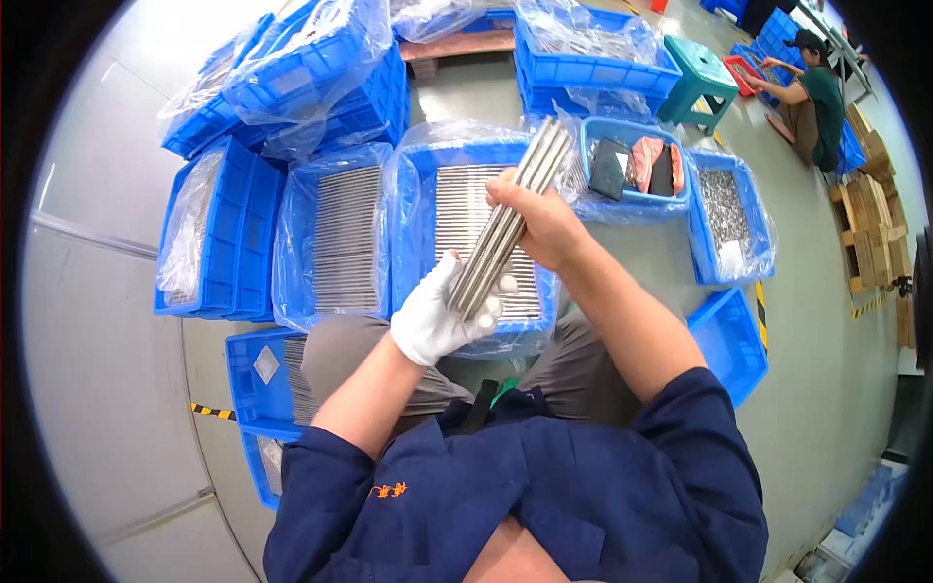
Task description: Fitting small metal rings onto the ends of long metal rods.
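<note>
The white-gloved left hand (432, 316) and bare right hand (546, 225) wrap fingers round straight silver metal rods (499, 236); slackening could spill some.

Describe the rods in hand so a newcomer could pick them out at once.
Find the dark blue shirt at the bottom. Above it, the white-gloved left hand and bare right hand hold a bundle of metal rods over a plastic-lined blue bin. Unlike the row of rods lying crosswise in that bin, these are gripped in the hands and slant up to the right.
</note>
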A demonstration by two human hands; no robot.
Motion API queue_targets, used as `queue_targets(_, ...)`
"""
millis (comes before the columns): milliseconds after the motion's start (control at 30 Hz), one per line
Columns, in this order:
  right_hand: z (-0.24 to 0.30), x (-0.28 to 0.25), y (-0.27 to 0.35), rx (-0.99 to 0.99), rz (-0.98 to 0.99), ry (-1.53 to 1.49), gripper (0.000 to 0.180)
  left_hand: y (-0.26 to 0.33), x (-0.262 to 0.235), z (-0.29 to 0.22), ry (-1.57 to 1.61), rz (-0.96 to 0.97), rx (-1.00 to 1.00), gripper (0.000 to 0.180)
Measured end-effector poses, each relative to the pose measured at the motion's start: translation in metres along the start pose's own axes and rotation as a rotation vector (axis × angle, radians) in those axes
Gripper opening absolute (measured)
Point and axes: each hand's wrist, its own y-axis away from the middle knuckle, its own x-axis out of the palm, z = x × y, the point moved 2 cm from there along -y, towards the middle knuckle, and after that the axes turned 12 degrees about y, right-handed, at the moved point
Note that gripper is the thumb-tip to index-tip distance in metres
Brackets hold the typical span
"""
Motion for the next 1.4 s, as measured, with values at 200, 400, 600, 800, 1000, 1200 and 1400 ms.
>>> queue_targets(200, 0.001, 0.011, -0.001, 0.129, -0.120, 0.090, 0.021, -0.008, 0.008, -0.008, -0.459, -0.002, -0.145, 0.033)
queue_targets(400, -0.006, -0.035, -0.007, 0.253, -0.347, -0.164, 0.024, -0.015, -0.010, -0.042, -0.903, -0.264, 0.262, 0.038)
queue_targets(600, -0.018, -0.023, -0.005, 0.249, 0.006, 0.611, 0.037, -0.016, -0.021, -0.056, -0.884, -0.248, 0.290, 0.022)
queue_targets(800, 0.011, -0.040, -0.009, 0.184, -0.220, 1.096, 0.026, -0.011, -0.013, -0.061, -0.881, -0.223, 0.249, 0.021)
queue_targets(1000, 0.025, -0.046, -0.014, -0.167, -0.223, 0.020, 0.030, -0.010, -0.017, -0.061, -0.836, -0.240, 0.250, 0.023)
queue_targets(1200, 0.024, -0.038, -0.010, -0.343, -0.352, 0.386, 0.031, -0.008, -0.016, -0.058, -0.814, -0.244, 0.248, 0.023)
queue_targets(1400, 0.013, -0.032, -0.007, -0.269, -0.244, 0.581, 0.036, -0.009, -0.019, -0.060, -0.770, -0.250, 0.247, 0.022)
